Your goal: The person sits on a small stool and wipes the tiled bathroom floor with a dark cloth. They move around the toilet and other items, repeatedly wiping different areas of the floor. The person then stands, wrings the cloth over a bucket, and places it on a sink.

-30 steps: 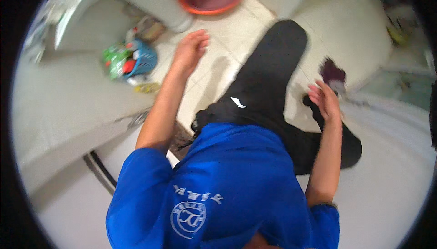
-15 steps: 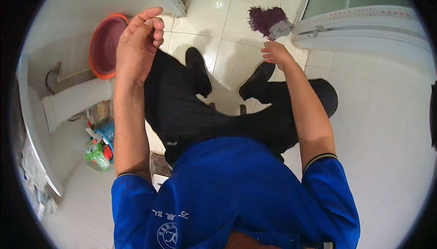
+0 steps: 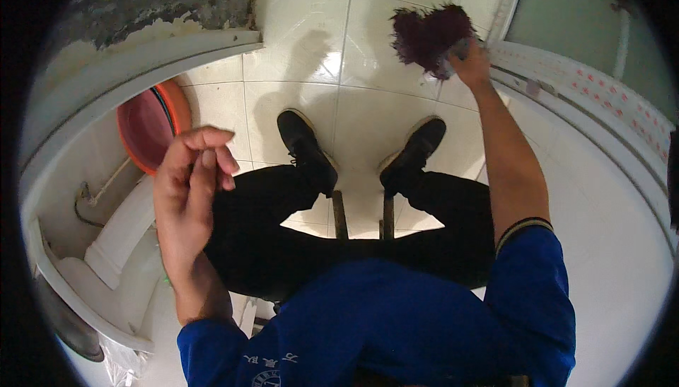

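Shirt [image 3: 382, 316] cloth and black trousers [image 3: 453, 207] lie nearest, and the wide-set knees suggest we sit low, leaving floor room between our feet. Our left hand [image 3: 191, 196] hangs raised over the left thigh, fingers loosely half-curled with nothing visible in them, probably held up just to be out of the way. Beneath us two thin legs [image 3: 340, 214], perhaps of a low seat, stand behind our black shoes [image 3: 300, 132]. Left of them an orange-rimmed basin [image 3: 179, 108] sits near a pale pipe [image 3: 124, 235], seemingly tucked aside. Farther out, our right hand [image 3: 470, 65] reaches to a shaggy maroon bundle [image 3: 428, 33] on the tiled floor [image 3: 300, 94], fingers bent against its grey edge, likely because that side lies closest; we cannot tell whether they grip. Beyond stands a frosted panel [image 3: 573, 23].
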### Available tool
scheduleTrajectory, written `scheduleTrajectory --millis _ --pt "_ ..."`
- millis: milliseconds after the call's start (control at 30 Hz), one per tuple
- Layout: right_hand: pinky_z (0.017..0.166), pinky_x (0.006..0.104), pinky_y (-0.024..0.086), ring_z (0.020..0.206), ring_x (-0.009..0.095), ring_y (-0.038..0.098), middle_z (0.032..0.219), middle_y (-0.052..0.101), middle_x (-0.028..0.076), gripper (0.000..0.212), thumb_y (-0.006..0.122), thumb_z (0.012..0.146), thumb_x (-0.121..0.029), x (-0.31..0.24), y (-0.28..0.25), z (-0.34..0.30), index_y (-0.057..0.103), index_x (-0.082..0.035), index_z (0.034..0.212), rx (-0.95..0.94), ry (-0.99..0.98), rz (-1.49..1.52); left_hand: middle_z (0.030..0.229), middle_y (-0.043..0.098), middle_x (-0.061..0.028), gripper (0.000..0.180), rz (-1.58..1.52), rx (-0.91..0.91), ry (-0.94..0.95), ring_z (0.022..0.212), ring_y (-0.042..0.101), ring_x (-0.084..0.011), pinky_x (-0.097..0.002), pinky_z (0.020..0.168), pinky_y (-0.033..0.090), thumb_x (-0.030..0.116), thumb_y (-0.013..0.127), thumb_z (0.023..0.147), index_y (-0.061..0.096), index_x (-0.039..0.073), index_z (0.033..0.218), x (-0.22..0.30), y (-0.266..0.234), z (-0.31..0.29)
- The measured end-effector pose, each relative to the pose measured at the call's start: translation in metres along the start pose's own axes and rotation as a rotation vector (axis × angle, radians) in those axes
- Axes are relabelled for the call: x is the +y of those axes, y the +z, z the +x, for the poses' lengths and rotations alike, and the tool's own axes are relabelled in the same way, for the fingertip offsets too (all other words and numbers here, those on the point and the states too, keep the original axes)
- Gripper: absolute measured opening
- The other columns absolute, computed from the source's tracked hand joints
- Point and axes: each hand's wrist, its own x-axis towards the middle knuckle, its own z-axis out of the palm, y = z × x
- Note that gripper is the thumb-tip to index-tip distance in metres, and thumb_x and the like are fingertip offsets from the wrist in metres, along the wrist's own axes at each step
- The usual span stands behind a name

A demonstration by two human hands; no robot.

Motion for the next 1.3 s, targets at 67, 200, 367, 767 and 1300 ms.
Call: scheduleTrajectory --millis 67,200,367,767,1300 --pt "0.120 0.0585 0.033 0.141 0.050 0.045 0.142 0.054 0.036 0.105 0.080 0.080 -0.060 0.003 0.016 0.007 0.035 -0.006 0.157 0.020 0.060 -0.025 0.087 0.062 -0.0031 0.027 -0.006 -0.009 0.005 0.074 0.055 -0.0082 -0.0226 0.068 0.046 0.000 0.042 0.107 0.066 0.001 0.120 -0.002 0.004 0.003" --pt "0.120 0.0603 0.029 0.144 0.054 0.037 0.154 0.036 0.038 0.126 0.082 0.075 -0.068 0.009 0.042 0.016 0.021 -0.002 0.162 -0.009 0.076 -0.004 0.089 0.065 -0.0063 0.027 -0.106 -0.052 -0.063 0.078 0.061 -0.0100 -0.0236 0.071 0.050 -0.005 0.043 0.104 0.066 -0.002 0.117 0.000 0.010 0.009" --pt "0.116 0.0634 0.034 0.142 0.056 0.036 0.154 0.034 0.038 0.127 0.083 0.074 -0.069 -0.055 0.069 0.020 0.020 0.000 0.161 -0.009 0.111 -0.034 0.090 0.065 -0.0073 0.023 -0.140 -0.060 -0.101 0.079 0.061 -0.0098 -0.0231 0.070 0.050 -0.004 0.047 0.105 0.068 -0.002 0.116 0.002 0.013 0.012" --pt "0.111 0.0637 0.043 0.142 0.056 0.036 0.157 0.034 0.030 0.109 0.085 0.078 -0.052 -0.298 0.102 0.024 0.028 -0.011 0.162 -0.171 -0.283 -0.240 0.087 0.066 -0.0072 0.024 -0.128 -0.089 -0.067 0.073 0.062 -0.0100 -0.0227 0.068 0.052 -0.005 0.049 0.105 0.069 -0.001 0.117 0.001 -0.008 0.013" --pt "0.110 0.0747 0.034 0.154 0.052 0.022 0.169 0.031 0.014 0.058 0.064 0.093 -0.019 -0.314 0.126 -0.042 0.054 -0.024 0.150 -0.177 -0.478 -0.237 0.082 0.062 -0.0062 0.018 -0.047 0.074 -0.012 0.066 0.054 -0.0083 -0.0220 0.059 0.043 0.007 0.050 0.106 0.065 0.000 0.111 -0.016 -0.016 0.000"
